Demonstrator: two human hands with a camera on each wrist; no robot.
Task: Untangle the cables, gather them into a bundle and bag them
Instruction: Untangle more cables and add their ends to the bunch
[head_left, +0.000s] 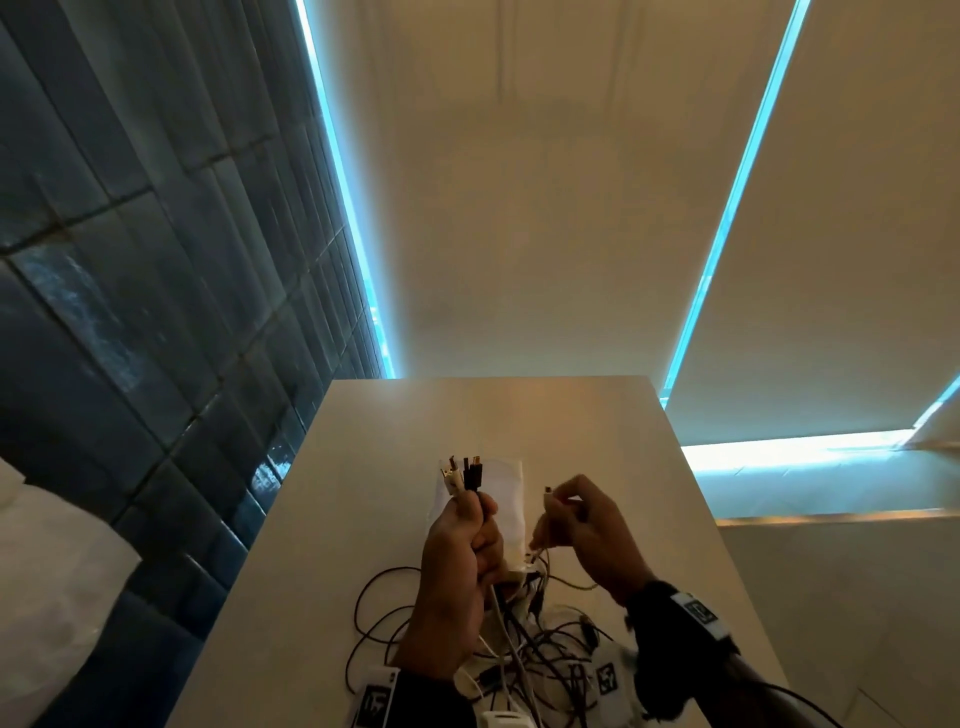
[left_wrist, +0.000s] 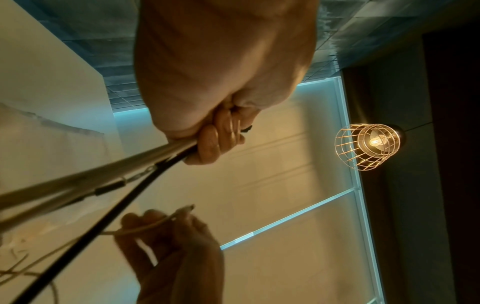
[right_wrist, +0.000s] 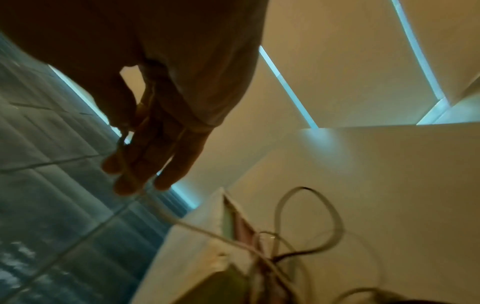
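Thin round cables (head_left: 519, 644), black and white, tangled on smooth pale tabletop (head_left: 649, 467). Left hand (head_left: 457, 566) fingers curl round several plug ends; right hand (head_left: 587, 530) pinches one white cable end. Flat white bag (head_left: 506, 483) behind hands.

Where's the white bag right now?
In the head view the white bag lies flat on the table, centre, just beyond the raised left hand and right hand, with the cable tangle at its near end.
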